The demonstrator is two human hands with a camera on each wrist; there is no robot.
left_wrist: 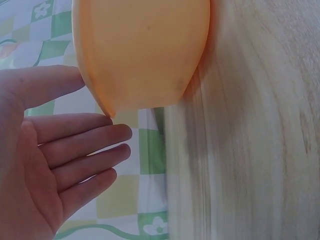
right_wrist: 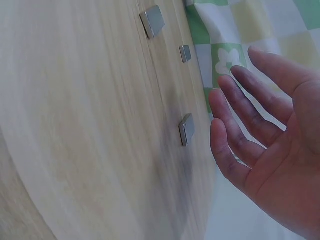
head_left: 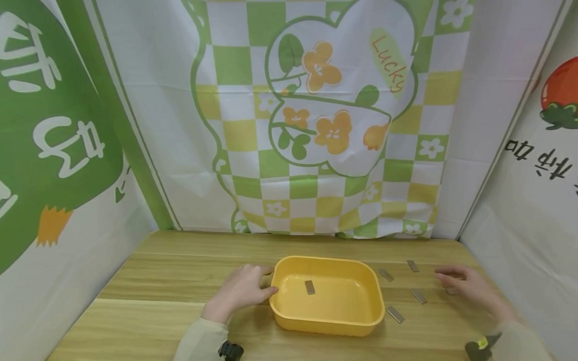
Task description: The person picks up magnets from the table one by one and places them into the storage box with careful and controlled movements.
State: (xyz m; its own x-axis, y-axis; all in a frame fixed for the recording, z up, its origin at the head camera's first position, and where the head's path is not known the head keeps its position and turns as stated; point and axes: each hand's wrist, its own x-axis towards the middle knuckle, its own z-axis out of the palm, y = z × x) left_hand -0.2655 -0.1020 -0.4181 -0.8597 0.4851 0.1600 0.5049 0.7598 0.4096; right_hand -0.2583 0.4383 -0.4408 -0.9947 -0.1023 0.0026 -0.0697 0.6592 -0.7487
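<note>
A yellow rectangular tub [head_left: 327,326] stands on the table with one small flat silver-grey metal block [head_left: 309,287] lying inside. At its left end, my left hand [head_left: 243,289] touches the rim with thumb and index finger; in the left wrist view the fingers of the left hand [left_wrist: 65,150] are nearly straight. To the right of the tub, my right hand [head_left: 469,287] hovers over a metal block [head_left: 451,291] that it partly covers. Nothing is in the right hand [right_wrist: 270,130] in the right wrist view, its fingers spread and slightly bent beside a block [right_wrist: 186,129].
Several more metal blocks lie between the tub and my right hand, among them a near block [head_left: 395,314] and a far block [head_left: 412,266]. The wooden table [head_left: 180,272] ends at a patterned curtain [head_left: 317,202], with printed cloth on both sides.
</note>
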